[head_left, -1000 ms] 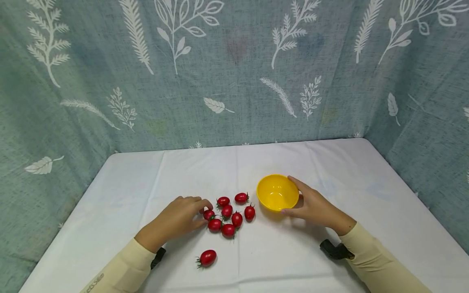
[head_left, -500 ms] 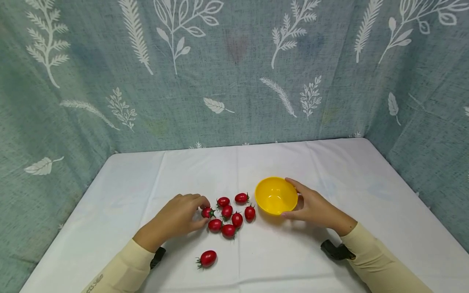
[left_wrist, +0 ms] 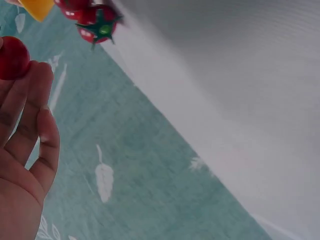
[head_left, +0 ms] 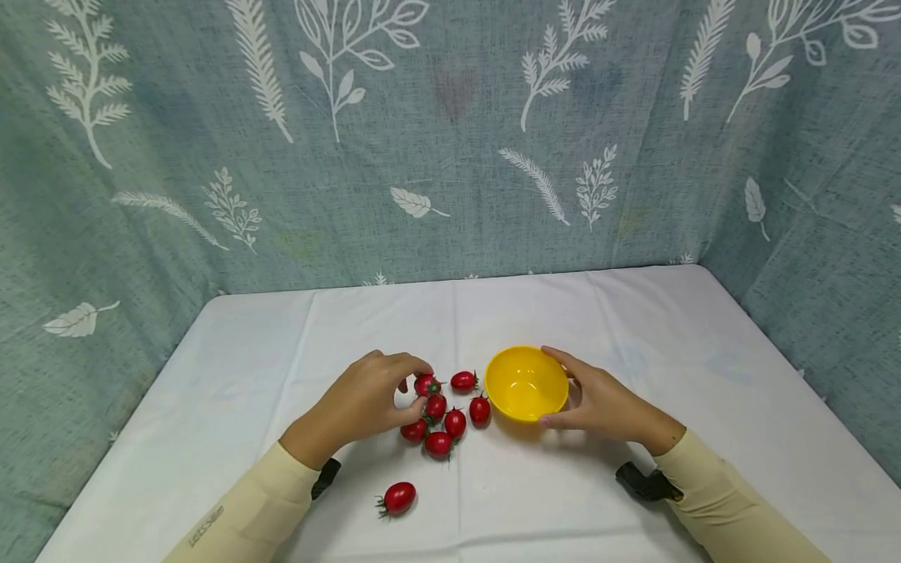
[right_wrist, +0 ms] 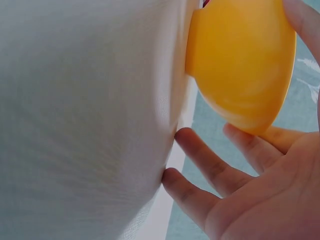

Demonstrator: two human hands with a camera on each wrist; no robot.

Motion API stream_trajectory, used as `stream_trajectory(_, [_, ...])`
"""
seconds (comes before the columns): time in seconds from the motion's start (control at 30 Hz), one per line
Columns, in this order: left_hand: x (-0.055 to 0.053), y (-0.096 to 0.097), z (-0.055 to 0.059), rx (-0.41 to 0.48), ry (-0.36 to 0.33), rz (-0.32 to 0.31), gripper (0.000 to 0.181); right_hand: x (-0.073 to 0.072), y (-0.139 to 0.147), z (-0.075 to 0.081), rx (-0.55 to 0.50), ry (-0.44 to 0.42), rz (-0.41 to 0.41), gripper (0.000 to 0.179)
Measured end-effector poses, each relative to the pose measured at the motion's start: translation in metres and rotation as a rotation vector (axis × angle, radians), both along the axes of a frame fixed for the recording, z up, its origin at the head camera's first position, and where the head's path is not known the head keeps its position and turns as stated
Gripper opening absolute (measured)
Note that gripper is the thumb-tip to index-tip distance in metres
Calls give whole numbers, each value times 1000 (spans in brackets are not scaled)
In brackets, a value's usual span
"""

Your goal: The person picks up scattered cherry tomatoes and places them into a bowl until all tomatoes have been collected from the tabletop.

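Observation:
My left hand (head_left: 369,399) pinches a cherry tomato (left_wrist: 14,57) between thumb and fingertips, over the left side of a loose group of red cherry tomatoes (head_left: 455,424) with green stems. In the head view the held one overlaps that group's back left. To the right of the group, my right hand (head_left: 598,399) grips a yellow bowl (head_left: 526,385) by its side, thumb at the near rim and fingers at the far rim. Its inside shows no tomatoes. In the right wrist view the bowl's base is right at the white cloth, and two fingertips rest near the cloth.
A single cherry tomato (head_left: 399,498) lies apart, nearer the front of the table. White cloth (head_left: 563,500) covers the tabletop. A green curtain (head_left: 450,219) with white leaf prints stands behind and along both sides.
My left hand has lifted a tomato from the group's left edge and carried it right and slightly away. The bowl in my right hand has shifted a little left and nearer.

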State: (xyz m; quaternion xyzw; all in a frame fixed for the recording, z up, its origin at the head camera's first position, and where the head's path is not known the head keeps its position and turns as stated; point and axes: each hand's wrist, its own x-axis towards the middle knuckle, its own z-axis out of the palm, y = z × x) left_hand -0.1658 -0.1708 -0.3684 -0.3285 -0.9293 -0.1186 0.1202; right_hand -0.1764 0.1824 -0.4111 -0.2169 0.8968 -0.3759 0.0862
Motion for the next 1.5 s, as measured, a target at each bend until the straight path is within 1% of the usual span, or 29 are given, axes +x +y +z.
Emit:
stream_trajectory(0.23, [-9, 21, 9, 0, 8, -35, 30, 0, 0, -1, 15, 3, 4, 105])
stream_trajectory(0.4, [-13, 34, 14, -12, 20, -59, 28, 1, -1, -1, 15, 6, 6, 107])
stream_trajectory(0.47, [-15, 39, 15, -11, 21, -77, 27, 1, -1, -1, 13, 6, 7, 108])
stream_trajectory(0.73, [-22, 62, 15, 21, 6, -175, 29, 0, 0, -2, 4, 13, 12, 106])
stream_trajectory(0.87, [-25, 72, 14, 2, -3, -206, 29, 1, 0, -2, 3, 12, 18, 105])
stream_trajectory(1.03, [-31, 83, 9, -11, -12, -244, 27, 1, 1, -3, -4, 14, 27, 105])
stream_trajectory(1.13, [-33, 90, 7, -21, -44, -248, 27, 1, 1, -2, -5, 20, 29, 104])
stream_trajectory(1.3, [-38, 100, 4, -64, -113, -230, 28, 1, 1, -2, 0, 17, 34, 104])
stream_trajectory(1.5, [-43, 107, 1, -121, -149, -214, 28, 1, 2, -2, -13, 5, 42, 105])
